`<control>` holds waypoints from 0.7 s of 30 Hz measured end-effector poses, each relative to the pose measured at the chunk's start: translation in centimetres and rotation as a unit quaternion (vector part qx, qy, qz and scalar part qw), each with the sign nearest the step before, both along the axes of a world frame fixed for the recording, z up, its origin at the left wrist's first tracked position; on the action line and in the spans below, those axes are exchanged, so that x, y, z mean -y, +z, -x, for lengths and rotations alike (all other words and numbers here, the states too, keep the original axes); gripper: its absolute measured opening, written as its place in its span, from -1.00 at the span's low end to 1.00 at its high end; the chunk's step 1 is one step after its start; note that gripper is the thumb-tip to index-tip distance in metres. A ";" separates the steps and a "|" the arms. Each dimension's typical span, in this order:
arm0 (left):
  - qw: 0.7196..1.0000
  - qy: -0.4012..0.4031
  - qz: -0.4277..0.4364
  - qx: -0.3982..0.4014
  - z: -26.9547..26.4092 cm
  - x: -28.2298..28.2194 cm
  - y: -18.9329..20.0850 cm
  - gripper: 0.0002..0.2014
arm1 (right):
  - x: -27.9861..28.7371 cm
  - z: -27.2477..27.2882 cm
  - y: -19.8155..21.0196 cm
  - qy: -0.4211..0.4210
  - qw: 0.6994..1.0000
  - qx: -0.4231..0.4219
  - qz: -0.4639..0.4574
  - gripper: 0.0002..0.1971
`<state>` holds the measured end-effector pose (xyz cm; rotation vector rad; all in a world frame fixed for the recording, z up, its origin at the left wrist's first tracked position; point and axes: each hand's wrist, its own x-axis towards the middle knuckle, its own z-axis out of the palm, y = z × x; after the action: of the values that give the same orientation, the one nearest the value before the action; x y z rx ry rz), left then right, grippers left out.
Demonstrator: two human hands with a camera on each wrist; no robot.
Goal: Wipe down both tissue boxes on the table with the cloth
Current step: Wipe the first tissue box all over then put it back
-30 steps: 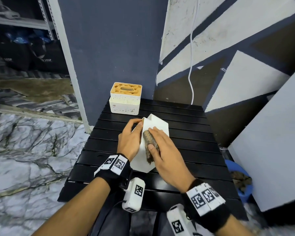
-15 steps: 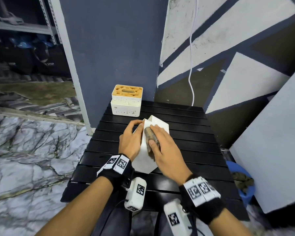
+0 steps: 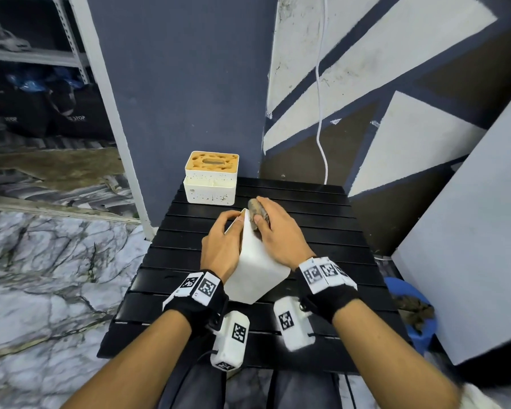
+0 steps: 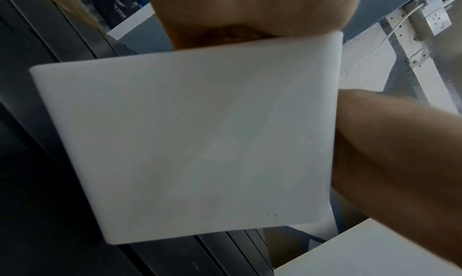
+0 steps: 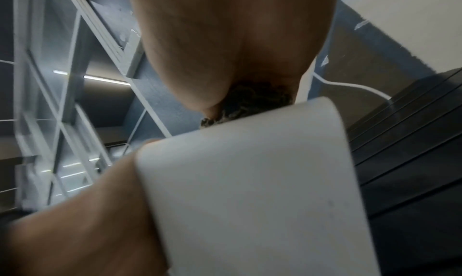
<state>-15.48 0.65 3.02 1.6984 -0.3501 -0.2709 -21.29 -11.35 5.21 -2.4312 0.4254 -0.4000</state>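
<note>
A plain white tissue box [image 3: 255,271] stands tilted on the black slatted table [image 3: 316,240]. My left hand [image 3: 223,243] holds its left side, fingers curled round the far edge. My right hand [image 3: 273,228] presses a wadded brown cloth [image 3: 257,214] on the box's far upper end, thumb and fingers round the cloth. In the left wrist view the box's white face [image 4: 190,142] fills the frame; in the right wrist view the dark cloth [image 5: 252,102] shows under my palm above the box [image 5: 262,181]. A second tissue box [image 3: 210,178], white with an orange top, stands at the table's far left.
A blue-grey pillar [image 3: 174,84] rises right behind the second box. A white cable [image 3: 319,113] hangs down the painted wall. A blue bucket [image 3: 416,314] with a rag sits on the floor to the right, beside a large white panel [image 3: 469,246].
My right hand has slid the cloth along the white box away from me, from its middle to its far end. The left hand keeps its hold.
</note>
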 end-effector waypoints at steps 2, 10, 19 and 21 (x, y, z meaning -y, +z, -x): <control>1.000 0.003 0.001 0.000 -0.2 -0.1 -0.2 -0.86 | -1.5 2.1 -0.5 0.017 0.999 0.030 0.007 -0.52; 1.000 -0.007 -0.001 0.009 -0.5 -0.3 -0.6 -0.85 | -3.0 3.9 -1.0 0.039 0.998 0.049 0.018 -0.54; 0.999 -0.016 -0.003 -0.036 -1.9 -0.9 -1.6 -0.85 | 0.8 -1.8 1.2 0.069 0.996 -0.043 0.029 -0.52; 0.995 -0.035 0.021 -0.091 -2.3 -0.8 -1.5 -0.80 | 1.6 -1.4 1.4 0.050 0.998 -0.038 -0.006 -0.52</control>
<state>-13.21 1.42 1.55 1.6086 -0.2790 -0.4634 -19.90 -12.95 6.59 -2.4507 0.3370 -0.2612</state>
